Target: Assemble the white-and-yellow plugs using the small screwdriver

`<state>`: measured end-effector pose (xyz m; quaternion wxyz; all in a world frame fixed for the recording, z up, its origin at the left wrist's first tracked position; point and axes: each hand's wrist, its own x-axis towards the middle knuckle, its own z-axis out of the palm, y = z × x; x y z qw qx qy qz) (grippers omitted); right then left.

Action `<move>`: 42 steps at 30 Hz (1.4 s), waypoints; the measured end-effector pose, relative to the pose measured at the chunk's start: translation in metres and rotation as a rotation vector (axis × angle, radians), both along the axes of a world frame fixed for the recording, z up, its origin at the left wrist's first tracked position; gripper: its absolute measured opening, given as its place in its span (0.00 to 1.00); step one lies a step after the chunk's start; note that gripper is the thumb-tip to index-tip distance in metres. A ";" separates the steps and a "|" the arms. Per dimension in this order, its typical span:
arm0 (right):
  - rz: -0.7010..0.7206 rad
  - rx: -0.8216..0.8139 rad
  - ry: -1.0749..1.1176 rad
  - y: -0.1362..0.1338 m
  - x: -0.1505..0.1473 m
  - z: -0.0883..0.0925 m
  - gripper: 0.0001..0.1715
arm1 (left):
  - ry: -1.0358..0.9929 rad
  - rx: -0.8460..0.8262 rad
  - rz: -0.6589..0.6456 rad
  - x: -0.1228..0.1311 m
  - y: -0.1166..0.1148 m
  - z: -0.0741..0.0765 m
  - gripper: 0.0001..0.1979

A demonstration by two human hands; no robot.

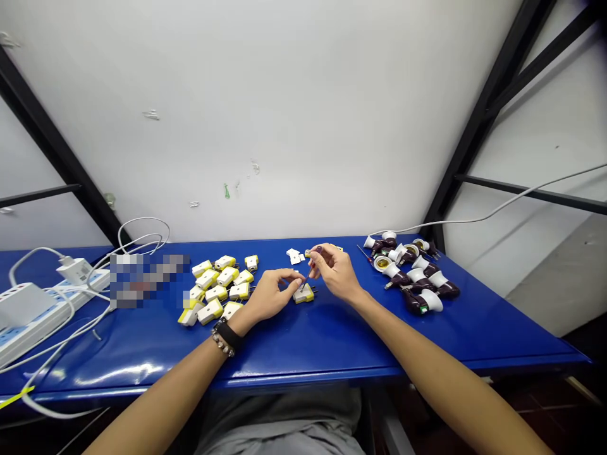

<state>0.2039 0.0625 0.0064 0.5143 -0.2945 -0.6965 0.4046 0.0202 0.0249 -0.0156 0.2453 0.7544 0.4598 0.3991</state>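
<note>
Right hand [334, 272] pinches a thin dark-shafted screwdriver [307, 279], tip angled onto a white-and-yellow plastic plug [303, 294] on the blue vinyl-topped worktop [332, 341], left hand [269, 295] half-curled close by, its grip unclear.

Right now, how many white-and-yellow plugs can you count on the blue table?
13: twelve white-and-yellow plugs clustered left of the left hand, one just below the right hand. More may hide behind that hand.

A blue-topped workbench [303, 354] carries loose white-and-yellow electrical plugs [213, 284] near its middle, a heap of brown-and-white lamp-socket adapters [408, 275] to the right, and a white power strip [47, 309], charger [74, 270] and white cables [57, 344] to the left.
</note>
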 end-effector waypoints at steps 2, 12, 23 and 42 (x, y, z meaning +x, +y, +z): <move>0.014 0.019 -0.020 -0.001 -0.001 -0.001 0.17 | -0.014 0.003 -0.008 0.001 0.000 -0.001 0.12; 0.044 -0.035 -0.012 -0.002 -0.005 -0.002 0.19 | -0.085 0.003 -0.032 0.007 0.007 -0.010 0.13; -0.014 -0.029 0.003 -0.002 -0.013 -0.007 0.16 | -0.069 0.071 -0.007 0.007 0.005 -0.009 0.09; 0.113 -0.075 0.040 -0.008 -0.013 0.001 0.17 | 0.049 0.136 -0.006 0.004 0.008 -0.010 0.13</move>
